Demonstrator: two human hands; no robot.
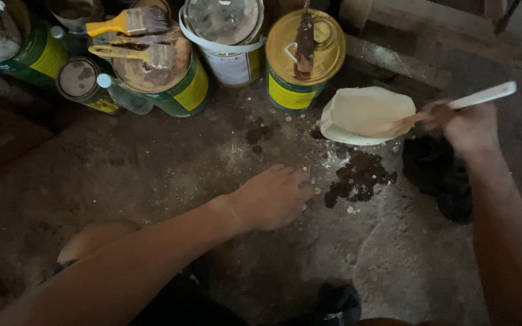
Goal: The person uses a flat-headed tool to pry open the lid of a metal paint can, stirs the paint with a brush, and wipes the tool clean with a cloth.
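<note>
Pale stirring stick [454, 104] is gripped in the closed right hand [467, 125] at the far right of the scene; its lower end is dipped into the shallow cream-coloured bowl [364, 115], which is set on the concrete floor [152, 175]. The stick's long axis runs from the bowl up and to the right, rising at a low angle, with the free end pointing to the far right.

Left hand [273, 196] is laid flat on the floor, palm down, fingers loosely spread, holding nothing. It is placed near the bowl, just left of a dark crumbly patch [357, 178].

Open floor is seen to the left and near side of the left hand. The far edge is closed off by a row of round paint cans: a yellow-lidded can [303, 54] just left of the bowl, a white can [228, 42], and a green-and-yellow can [167, 75] on which two yellow-handled brushes [131, 36] are laid. A small clear bottle [122, 93] is seen lying beside it.

Floor surface is rough, grey, stained and speckled with pale crumbs. Can lids are smeared and dull. Bowl contents appear smooth and pale.
</note>
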